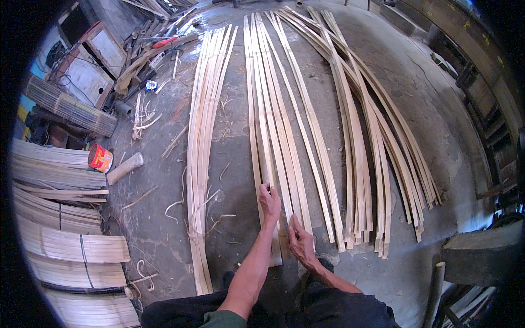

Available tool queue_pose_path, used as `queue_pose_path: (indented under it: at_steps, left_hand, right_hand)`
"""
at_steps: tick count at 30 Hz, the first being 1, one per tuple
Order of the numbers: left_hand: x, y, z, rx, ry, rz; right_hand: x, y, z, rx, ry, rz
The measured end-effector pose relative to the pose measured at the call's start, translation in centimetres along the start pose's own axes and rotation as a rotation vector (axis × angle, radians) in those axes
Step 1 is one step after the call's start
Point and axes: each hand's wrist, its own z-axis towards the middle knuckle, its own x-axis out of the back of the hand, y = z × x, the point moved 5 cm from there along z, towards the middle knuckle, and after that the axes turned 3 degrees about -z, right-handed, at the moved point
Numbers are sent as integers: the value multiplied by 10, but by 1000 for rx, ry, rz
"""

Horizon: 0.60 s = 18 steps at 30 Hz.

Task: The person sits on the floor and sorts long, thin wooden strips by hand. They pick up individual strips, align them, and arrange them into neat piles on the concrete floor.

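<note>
Long pale bamboo strips (pixel 280 128) run away from me across the floor in a loose middle group. My left hand (pixel 269 205) is closed in a pinch over the near part of these strips, its fingertips on one of them. Closer to me and further right, my right hand (pixel 302 242) has thumb and fingers closed at the edge of a strip in the same group. The near ends lie partly hidden beneath my hands and forearms. Left of them is another narrow bundle of strips (pixel 203 136); on the right, more strips (pixel 358 164) cross one another.
Stacked, tied bundles of slats (pixel 71 238) line the left side, by a red tin (pixel 100 158) and a short bamboo tube (pixel 125 168). A rolled slatted mat (pixel 71 104) lies beyond. Thin shavings (pixel 146 276) litter the concrete floor. A concrete ledge (pixel 481 249) stands right.
</note>
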Motion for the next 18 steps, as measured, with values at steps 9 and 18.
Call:
queue_pose_path:
  at_steps: [9, 18]
  left_hand:
    - [3, 6, -9, 40, -44, 40]
    - [-4, -2, -9, -29, -156, 178]
  right_hand:
    - [-4, 32, -6, 22, 31, -40]
    - [4, 13, 2, 110, -3, -277]
